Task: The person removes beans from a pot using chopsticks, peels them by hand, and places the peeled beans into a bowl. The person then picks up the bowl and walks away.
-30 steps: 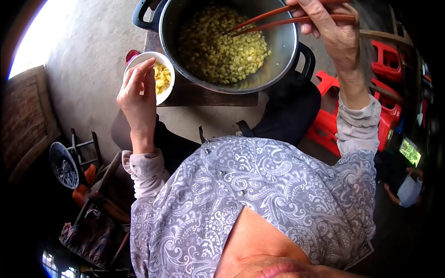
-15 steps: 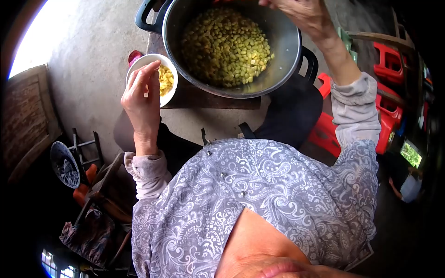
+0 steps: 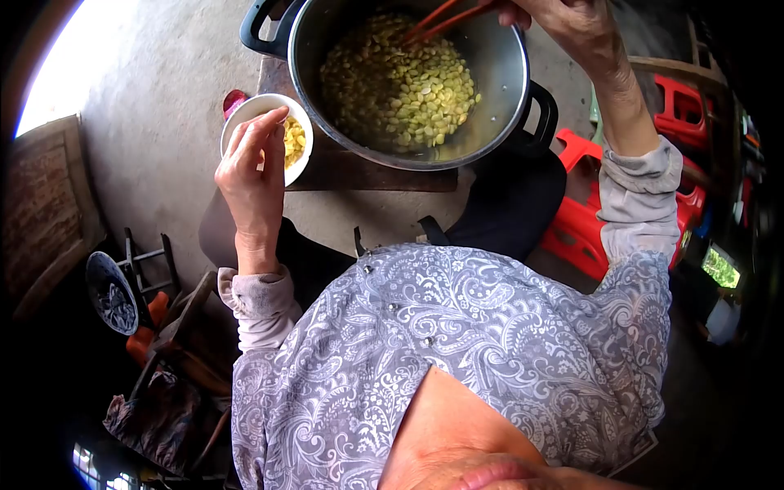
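Note:
My right hand (image 3: 572,28), at the top of the view, is closed around red chopsticks (image 3: 445,23). Their tips reach down into a large metal pot (image 3: 500,82) with black handles. Pale green-yellow beans (image 3: 433,102) lie in the pot, its left part in shadow. My left hand (image 3: 249,175) hovers over the left side of a white bowl (image 3: 255,106), fingers drawn together. Whatever the fingertips pinch is too small to name. Yellow pieces (image 3: 294,143) show inside the bowl, partly hidden by the hand.
Pot and bowl rest on a low wooden bench (image 3: 359,173) between my knees. Red plastic stools (image 3: 576,224) stand on the right. To the left are a dark basin (image 3: 114,292), a wooden chair frame and a wooden panel (image 3: 53,212). A small pink object (image 3: 234,102) lies beyond the bowl.
My right hand has shifted right and slightly up, and the red chopsticks now show clearly over the beans. My left hand and the bowl have barely moved.

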{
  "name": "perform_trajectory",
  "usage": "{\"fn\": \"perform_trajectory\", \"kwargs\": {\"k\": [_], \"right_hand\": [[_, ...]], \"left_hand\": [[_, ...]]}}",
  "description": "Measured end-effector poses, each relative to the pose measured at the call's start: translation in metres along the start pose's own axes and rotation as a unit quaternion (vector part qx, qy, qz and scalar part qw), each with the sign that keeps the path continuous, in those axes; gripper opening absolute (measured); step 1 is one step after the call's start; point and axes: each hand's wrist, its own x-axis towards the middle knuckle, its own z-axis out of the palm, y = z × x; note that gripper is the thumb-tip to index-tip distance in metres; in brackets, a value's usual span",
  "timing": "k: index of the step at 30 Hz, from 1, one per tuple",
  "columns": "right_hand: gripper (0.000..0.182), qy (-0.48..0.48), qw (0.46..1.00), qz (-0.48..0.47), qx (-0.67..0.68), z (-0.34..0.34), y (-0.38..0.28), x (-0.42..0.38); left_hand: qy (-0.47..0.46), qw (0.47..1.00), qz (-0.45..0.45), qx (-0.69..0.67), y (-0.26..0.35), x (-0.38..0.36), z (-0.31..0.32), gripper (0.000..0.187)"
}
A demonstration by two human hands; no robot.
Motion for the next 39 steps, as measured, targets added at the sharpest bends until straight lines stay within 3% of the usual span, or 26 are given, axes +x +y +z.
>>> {"fn": "perform_trajectory", "kwargs": {"k": [4, 5, 8, 11, 12, 15, 18, 21, 25, 30, 35, 39], "right_hand": [[0.014, 0.029, 0.998, -0.055, 0.006, 0.019, 0.028, 0.017], [0.014, 0.015, 0.999, -0.031, -0.032, 0.026, 0.026, 0.020], [0.014, -0.027, 0.992, -0.089, -0.086, 0.038, 0.052, 0.019], [0.016, -0.032, 0.996, 0.075, 0.046, 0.023, 0.025, 0.004], [0.017, 0.001, 0.994, 0.089, 0.069, 0.020, 0.016, 0.001], [0.018, 0.019, 0.996, 0.035, 0.075, 0.012, 0.030, 0.004], [0.016, 0.057, 0.991, 0.054, 0.106, 0.031, 0.023, 0.015], [0.016, 0.022, 0.990, -0.026, 0.139, 0.049, 0.041, 0.029], [0.015, -0.013, 0.998, 0.018, 0.058, 0.056, 0.036, 0.034], [0.016, 0.057, 0.984, 0.050, 0.163, 0.047, 0.029, 0.021], [0.023, 0.143, 0.978, 0.072, 0.133, 0.019, 0.032, 0.002], [0.022, 0.212, 0.951, 0.094, 0.203, 0.006, 0.027, -0.020]], "left_hand": [[-0.004, 1.000, -0.007, -0.012, 0.000, 0.002, 0.002, 0.018], [-0.003, 1.000, -0.008, -0.011, -0.002, 0.002, 0.002, 0.017], [-0.010, 1.000, -0.015, -0.013, -0.002, 0.002, 0.001, 0.018], [-0.012, 0.999, -0.027, -0.014, -0.003, 0.001, 0.000, 0.018], [-0.012, 0.999, -0.030, -0.016, -0.003, 0.001, -0.001, 0.018], [-0.006, 1.000, -0.014, -0.017, -0.002, 0.002, 0.002, 0.018], [-0.010, 1.000, -0.015, -0.023, 0.002, 0.003, 0.002, 0.017], [-0.004, 1.000, -0.018, -0.025, -0.002, 0.001, 0.001, 0.017], [-0.007, 0.999, -0.020, -0.024, -0.004, 0.002, 0.001, 0.017], [-0.003, 0.999, -0.022, -0.030, 0.000, 0.002, -0.002, 0.019], [0.015, 0.999, -0.013, -0.043, -0.002, 0.002, -0.001, 0.022], [0.033, 0.996, 0.048, -0.068, 0.019, 0.013, -0.005, 0.028]]}}
